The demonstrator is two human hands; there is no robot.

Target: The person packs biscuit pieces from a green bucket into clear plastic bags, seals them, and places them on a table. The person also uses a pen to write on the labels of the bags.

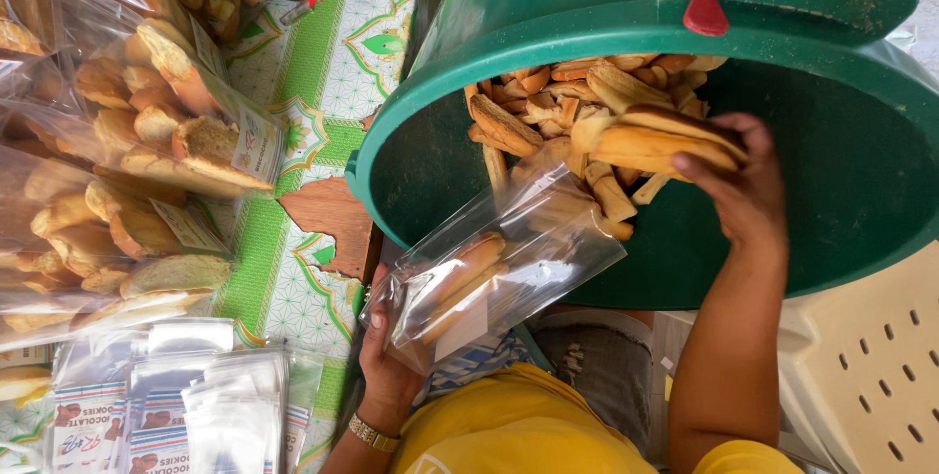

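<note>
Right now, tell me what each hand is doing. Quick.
Left hand: closed around the bottom of a clear plastic bag with a few biscuits inside.
Right hand: inside the green tub, gripping two long biscuits.

Single head camera, looking steeply down over the wearer's chest, at close range. It is facing the mouth of a tilted green tub (626, 39) filling the upper right. A patterned table cover (323, 92) is running along the left edge. No second view is sharing any part of this scene.
</note>
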